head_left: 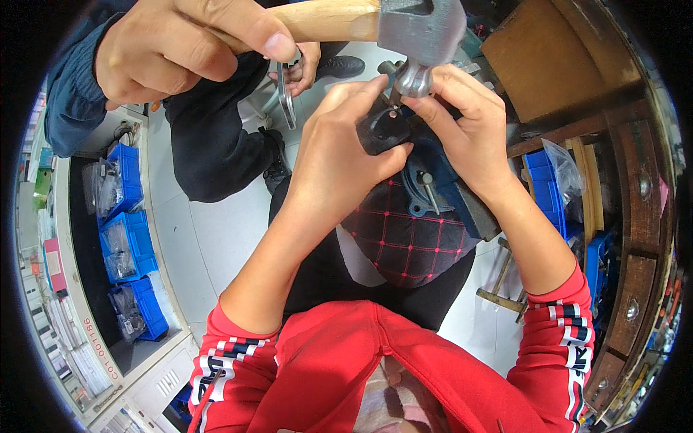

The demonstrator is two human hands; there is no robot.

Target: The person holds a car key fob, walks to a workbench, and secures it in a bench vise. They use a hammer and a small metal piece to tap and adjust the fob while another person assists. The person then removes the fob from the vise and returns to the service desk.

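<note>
My left hand [328,148] is closed around a dark, rounded metal part [381,131] with a small pinkish round spot on its top. This part sits beside a blue bench vise [447,173]. My right hand [469,119] has thumb and fingers pinched together at the part's far side; what they grip is partly hidden. Just over those fingertips hangs the rounded end of a ball-peen hammer [422,32]. A co-worker's hand [170,50] grips its wooden handle from the upper left. The co-worker's other hand [303,68] holds a flat, phone-like object [286,101].
Below the vise lies a dark cloth with red checks [411,238]. At left, blue bins [130,245] with bagged parts line a shelf. A wooden drawer cabinet [635,216] stands at right, near another blue bin [545,191]. The co-worker's knee [213,144] is close by.
</note>
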